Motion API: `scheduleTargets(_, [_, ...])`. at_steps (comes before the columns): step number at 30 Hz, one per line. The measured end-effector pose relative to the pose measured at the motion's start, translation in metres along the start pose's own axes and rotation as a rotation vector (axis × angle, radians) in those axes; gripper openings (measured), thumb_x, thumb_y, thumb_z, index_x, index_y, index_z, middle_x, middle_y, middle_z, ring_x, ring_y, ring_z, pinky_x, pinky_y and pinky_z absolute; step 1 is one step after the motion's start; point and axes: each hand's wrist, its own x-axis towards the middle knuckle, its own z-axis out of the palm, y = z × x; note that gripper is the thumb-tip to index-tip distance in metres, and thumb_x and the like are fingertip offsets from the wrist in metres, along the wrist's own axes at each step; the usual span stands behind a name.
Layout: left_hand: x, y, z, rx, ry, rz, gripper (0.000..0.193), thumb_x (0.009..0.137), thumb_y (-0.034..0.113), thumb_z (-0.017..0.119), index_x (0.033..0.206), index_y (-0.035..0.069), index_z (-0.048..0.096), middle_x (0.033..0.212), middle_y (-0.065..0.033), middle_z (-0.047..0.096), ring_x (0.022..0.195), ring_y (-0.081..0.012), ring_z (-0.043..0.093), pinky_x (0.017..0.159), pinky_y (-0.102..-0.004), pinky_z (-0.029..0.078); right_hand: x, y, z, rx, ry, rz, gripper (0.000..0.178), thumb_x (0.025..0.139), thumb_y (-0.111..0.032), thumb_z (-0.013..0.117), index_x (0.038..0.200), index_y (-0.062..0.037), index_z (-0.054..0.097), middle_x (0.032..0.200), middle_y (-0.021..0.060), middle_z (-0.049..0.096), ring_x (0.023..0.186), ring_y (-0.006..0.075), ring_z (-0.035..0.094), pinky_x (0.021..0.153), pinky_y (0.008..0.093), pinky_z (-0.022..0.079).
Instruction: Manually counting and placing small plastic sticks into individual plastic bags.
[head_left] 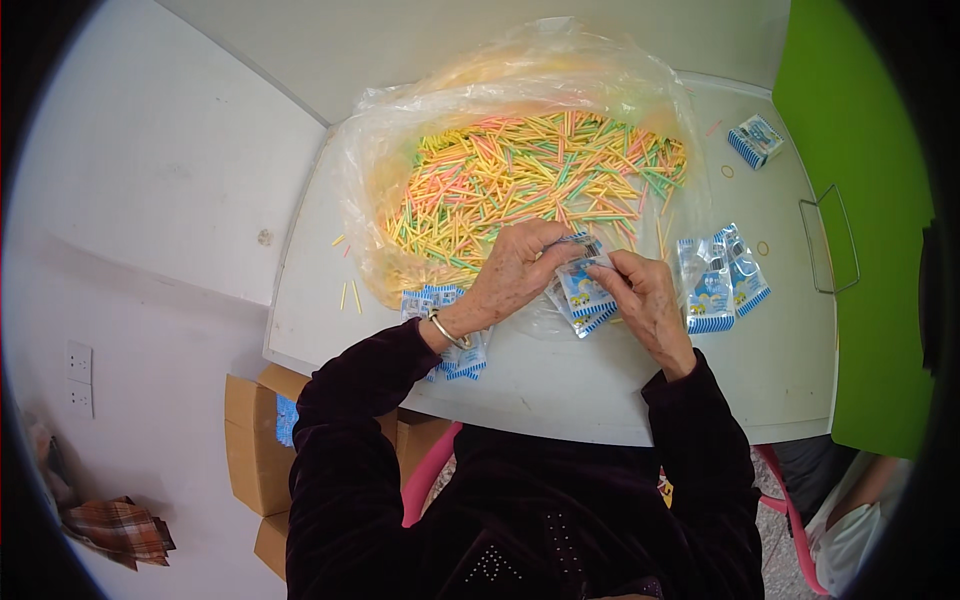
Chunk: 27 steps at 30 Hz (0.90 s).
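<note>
Both hands meet at the middle of the table over a small blue-and-white plastic packet (585, 290). My left hand (512, 272) is closed, thumb and fingers pinching its upper edge. My right hand (648, 300) is closed too, its thumb pressed on the packet's right side. Another similar packet (582, 325) shows beneath the held one; whether it is also gripped I cannot tell. Just beyond the hands, a large clear plastic bag (372, 190) lies open, full of thin pastel sticks (520, 185) in yellow, pink and green. More packets (468, 360) lie under my left wrist.
Several flat packets (708, 290) lie right of my right hand. Farther back are a packet bundle (756, 140) and loose rubber bands (763, 248). A bent wire frame (830, 240) stands by the green panel (870, 200). Below the table's left edge sits an open cardboard box (255, 430).
</note>
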Motion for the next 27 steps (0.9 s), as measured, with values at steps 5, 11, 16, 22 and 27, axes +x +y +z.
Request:
scheduleTargets(5, [0.008,0.003,0.0,0.095,-0.026,0.055,0.013,0.086,0.01,0.06,0.09,-0.001,0.063,0.073,-0.0105,0.058,0.065,-0.0192,0.054,0.059,-0.0303,0.042,0.001,0.002,-0.004,-0.044,-0.003,-0.04,0.028,0.086,-0.012,0.063,0.069,0.0039,0.048,0.055,0.0045,0.034,0.055,0.0086,0.031,0.047,0.0287,0.026])
scheduleTargets(11, [0.011,0.004,0.007,0.142,0.035,0.107,0.014,0.083,0.013,0.06,0.08,-0.001,0.062,0.067,-0.0148,0.053,0.065,-0.0308,0.052,0.061,-0.039,0.04,0.003,0.005,-0.007,-0.07,0.031,-0.051,0.027,0.085,-0.012,0.063,0.07,0.0047,0.048,0.053,0.0133,0.038,0.048,0.0167,0.033,0.046,0.033,0.029])
scheduleTargets(16, [0.009,0.005,0.008,0.2,0.039,0.093,0.013,0.084,0.012,0.06,0.084,-0.001,0.061,0.07,-0.0132,0.054,0.065,-0.0262,0.051,0.06,-0.0353,0.039,0.003,0.008,-0.002,0.161,0.09,0.042,0.03,0.084,-0.012,0.064,0.067,0.0047,0.047,0.053,0.0082,0.034,0.051,0.012,0.032,0.046,0.0312,0.028])
scheduleTargets(22, [0.009,-0.003,0.001,0.089,-0.07,-0.012,0.014,0.088,0.012,0.059,0.091,-0.001,0.063,0.074,-0.0077,0.056,0.068,-0.0145,0.051,0.06,-0.0288,0.041,0.002,0.01,-0.006,0.048,-0.026,0.024,0.031,0.085,-0.014,0.062,0.067,0.0059,0.046,0.053,0.0095,0.033,0.051,0.0121,0.032,0.046,0.0318,0.029])
scheduleTargets(27, [0.021,-0.004,-0.011,-0.141,-0.223,-0.215,0.017,0.09,0.016,0.058,0.094,0.001,0.065,0.082,-0.0026,0.06,0.077,-0.0085,0.053,0.068,-0.0254,0.044,0.002,0.009,-0.005,0.017,-0.012,-0.019,0.03,0.086,-0.014,0.061,0.067,0.0054,0.047,0.053,0.0132,0.035,0.049,0.0173,0.031,0.047,0.034,0.029])
